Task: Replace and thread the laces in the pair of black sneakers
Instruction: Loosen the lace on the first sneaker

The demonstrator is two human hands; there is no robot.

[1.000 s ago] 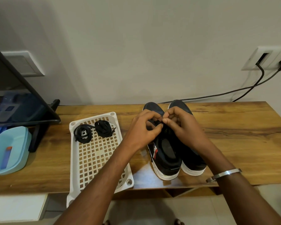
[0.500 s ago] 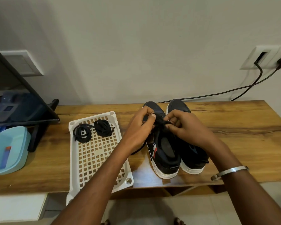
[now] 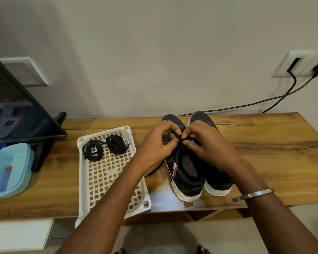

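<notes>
The bench (image 3: 264,162) ran left to right in front of me, and on it the two sneakers stood side by side, heels toward me and toes toward the wall. So each shoe's long axis ran straight away from my body. The left sneaker (image 3: 186,173) was the one I was working on; the right sneaker (image 3: 219,182) touched it along its side. Beside them to my left sat the white tray (image 3: 106,180), with two coiled spare laces (image 3: 106,146) at its far end, well apart from my hands. Both hands met over the front of the left sneaker. My left hand (image 3: 157,143) was curled and pinching the lace (image 3: 178,139); my right hand (image 3: 205,142) pinched the same lace from the other side. It lay crosswise between my fingertips, square to the shoe's length. A loose tail (image 3: 154,171) hung down past my left wrist toward the tray. I judged the next pull would go sideways, each hand drawing outward from the shoe's midline, with neither hand nearer than the other.
</notes>
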